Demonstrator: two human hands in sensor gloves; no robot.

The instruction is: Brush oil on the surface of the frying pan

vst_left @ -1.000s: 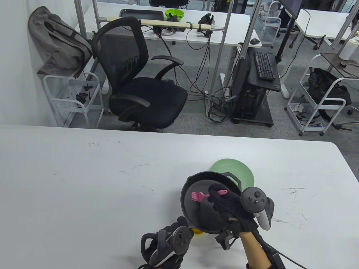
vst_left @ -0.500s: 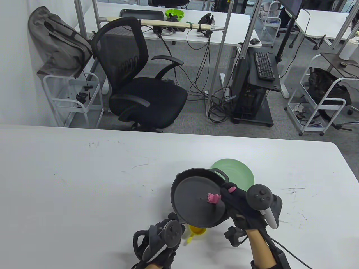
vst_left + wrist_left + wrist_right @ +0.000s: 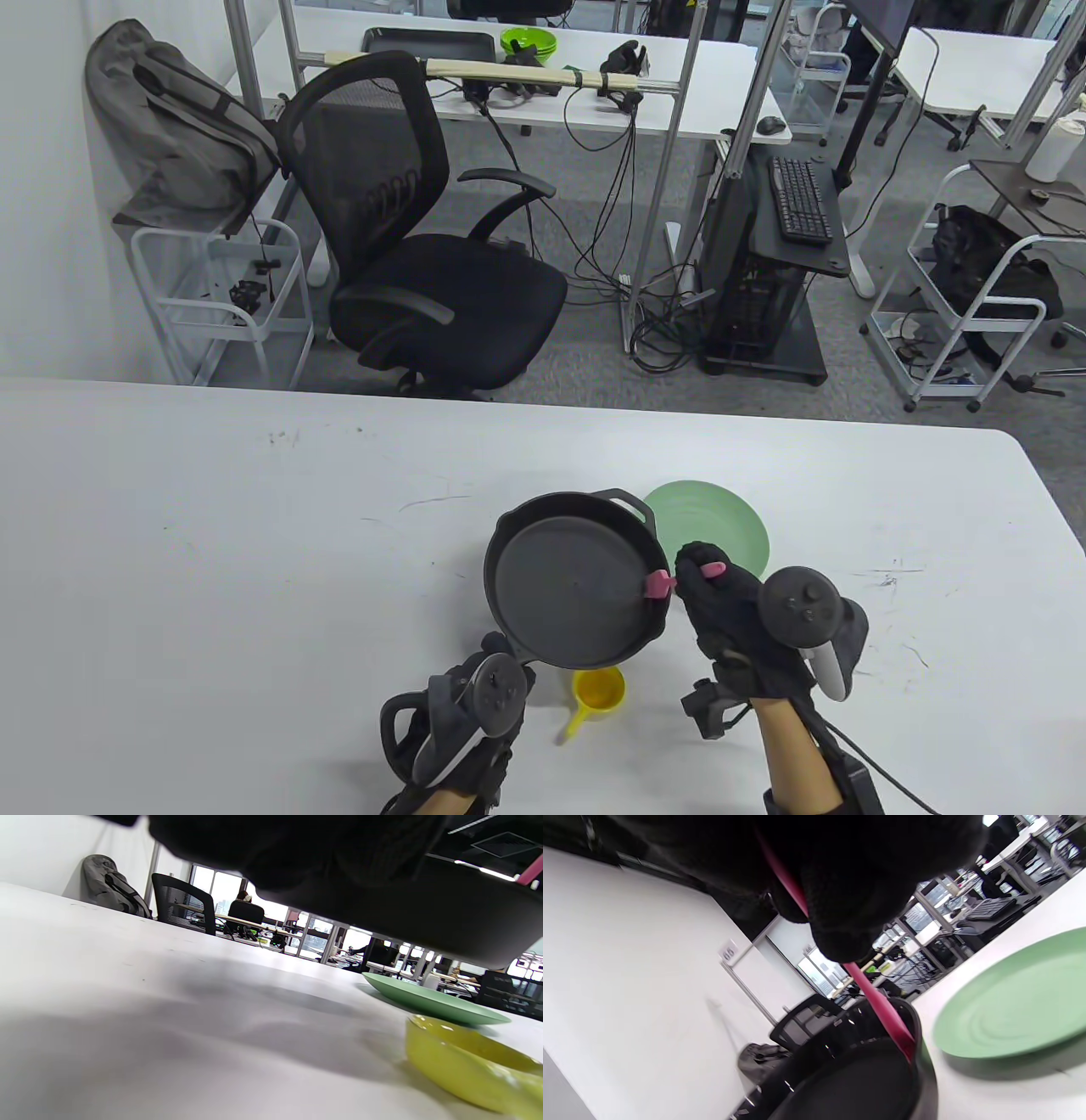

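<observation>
Table view, near edge first: left hand [image 3: 462,722] low at bottom edge, gripping frying pan [image 3: 573,581] by its handle; grip itself hidden under tracker, fingers not readable. Left wrist view confirms pan held off table [image 3: 212,526], underside overhead with shadow below. Right hand [image 3: 734,607] beside pan's right rim, fingers curled around pink brush [image 3: 657,584]; handle tip pokes out above knuckles. Brush head sits at pan's right inner edge; right wrist view shows pink handle running from glove down to rim, head against inside wall. Yellow ladle [image 3: 596,692] flat on table just below pan's near edge, between both hands, handle pointing toward near-left. Green plate [image 3: 721,522] just past right hand, its left edge tucked behind pan's small helper handle, apart from ladle. Open table: wide stretch left of pan, wide band beyond up to far edge, moderate strip on right out to rounded corner. Beyond far edge: black office chair [image 3: 416,229].
</observation>
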